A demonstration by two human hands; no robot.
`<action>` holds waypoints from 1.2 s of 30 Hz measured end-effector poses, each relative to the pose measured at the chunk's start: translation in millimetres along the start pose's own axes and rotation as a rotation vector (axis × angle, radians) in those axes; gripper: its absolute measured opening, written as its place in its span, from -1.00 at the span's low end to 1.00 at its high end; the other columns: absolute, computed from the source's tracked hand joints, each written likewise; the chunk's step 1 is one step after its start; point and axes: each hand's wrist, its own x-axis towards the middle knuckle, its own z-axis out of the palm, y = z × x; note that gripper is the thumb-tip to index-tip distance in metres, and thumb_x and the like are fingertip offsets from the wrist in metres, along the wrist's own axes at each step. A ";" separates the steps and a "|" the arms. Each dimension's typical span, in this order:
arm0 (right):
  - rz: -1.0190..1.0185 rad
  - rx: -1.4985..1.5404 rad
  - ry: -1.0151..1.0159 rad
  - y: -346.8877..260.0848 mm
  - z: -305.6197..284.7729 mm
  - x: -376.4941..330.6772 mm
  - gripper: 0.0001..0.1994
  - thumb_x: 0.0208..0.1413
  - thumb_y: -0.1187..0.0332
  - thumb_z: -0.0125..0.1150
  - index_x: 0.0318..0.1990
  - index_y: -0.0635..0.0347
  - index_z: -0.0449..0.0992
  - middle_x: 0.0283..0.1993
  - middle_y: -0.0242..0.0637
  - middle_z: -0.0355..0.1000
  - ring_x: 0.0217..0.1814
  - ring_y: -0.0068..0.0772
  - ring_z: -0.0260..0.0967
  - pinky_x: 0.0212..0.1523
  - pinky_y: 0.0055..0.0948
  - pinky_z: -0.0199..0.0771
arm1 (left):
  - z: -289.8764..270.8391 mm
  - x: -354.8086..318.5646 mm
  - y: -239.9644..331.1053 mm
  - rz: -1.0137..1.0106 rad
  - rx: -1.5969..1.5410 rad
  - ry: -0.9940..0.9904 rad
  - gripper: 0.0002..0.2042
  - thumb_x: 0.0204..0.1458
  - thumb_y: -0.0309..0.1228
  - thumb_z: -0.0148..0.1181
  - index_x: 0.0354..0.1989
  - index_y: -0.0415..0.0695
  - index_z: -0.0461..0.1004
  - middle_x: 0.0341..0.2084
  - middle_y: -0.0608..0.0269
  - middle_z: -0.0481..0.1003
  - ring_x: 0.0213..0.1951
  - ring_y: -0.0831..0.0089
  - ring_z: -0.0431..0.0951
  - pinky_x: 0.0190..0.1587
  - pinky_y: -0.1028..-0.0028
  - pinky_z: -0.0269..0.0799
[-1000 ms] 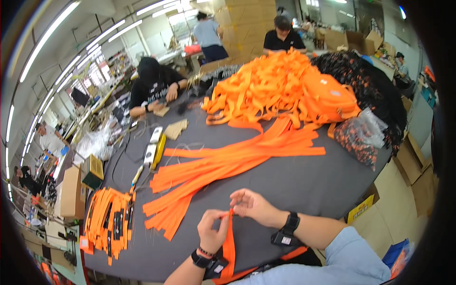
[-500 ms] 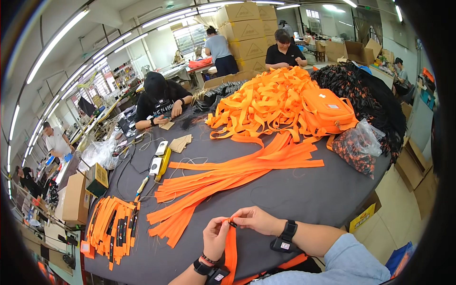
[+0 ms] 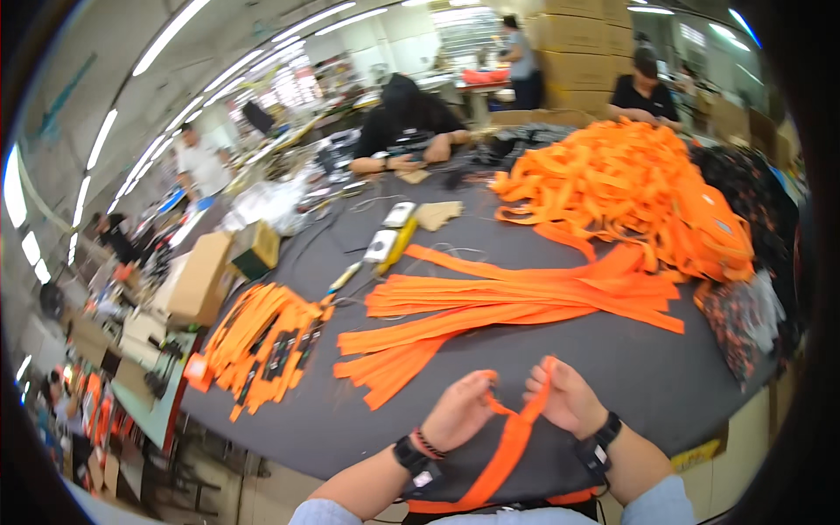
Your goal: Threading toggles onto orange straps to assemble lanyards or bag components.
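Observation:
Over the near edge of the dark table, my left hand pinches one end of an orange zipper tape. My right hand grips the other branch of it, a little to the right. The two branches meet in a V between my hands, and the joined strip hangs down toward my lap. Any small part at the left fingertips is blurred. Beyond my hands lies a fanned bundle of flat orange strips. Shorter orange strips with black pieces are heaped at the left.
A big tangle of orange straps, an orange pouch and a clear bag of small black-and-orange parts fill the right. A yellow-and-white power strip with cords lies mid-table. Across the table, two people sit working.
My hands have moved apart from a close pinch, spreading the strip's end into two branches. The small black part seen at the fingertips no longer shows clearly. The view has swung left.

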 end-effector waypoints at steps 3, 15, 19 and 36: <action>0.061 -0.070 0.005 4.1 19.4 -3.7 -0.83 0.19 0.26 0.15 -0.25 0.10 0.34 -0.31 -0.39 0.30 -0.14 -0.36 0.31 -0.06 -0.32 0.35 | 14.9 -1.5 -1.8 -0.038 0.056 0.002 -0.84 0.20 -0.44 0.01 -0.09 -0.19 0.41 -0.27 0.31 0.49 -0.23 0.47 0.51 -0.06 0.42 0.42; 0.008 -0.442 0.120 10.7 20.8 -0.6 -0.89 0.21 0.43 0.12 -0.20 0.29 0.41 -0.30 -0.34 0.43 -0.30 -0.60 0.40 -0.22 -0.58 0.45 | 13.8 0.2 -3.5 -0.009 0.226 0.021 -0.84 0.20 -0.43 0.01 -0.13 -0.19 0.45 -0.24 0.15 0.53 -0.22 0.32 0.53 -0.06 0.30 0.45; -0.032 -0.509 0.129 13.7 21.3 -2.1 -0.89 0.21 0.42 0.13 -0.21 0.29 0.42 -0.32 -0.34 0.44 -0.32 -0.61 0.39 -0.25 -0.60 0.44 | 16.7 -0.3 -3.5 0.005 0.232 0.018 -0.86 0.21 -0.44 0.00 -0.15 -0.18 0.45 -0.24 0.16 0.53 -0.22 0.33 0.53 -0.07 0.30 0.46; -0.063 -0.696 0.149 16.5 20.1 -0.4 -0.92 0.17 0.47 0.17 -0.26 0.27 0.42 -0.33 -0.42 0.43 -0.29 -0.67 0.38 -0.23 -0.64 0.41 | 12.8 -4.9 -2.0 0.077 0.474 0.118 -0.87 0.14 -0.52 0.12 -0.20 -0.32 0.49 -0.30 0.22 0.55 -0.24 0.59 0.51 -0.11 0.58 0.41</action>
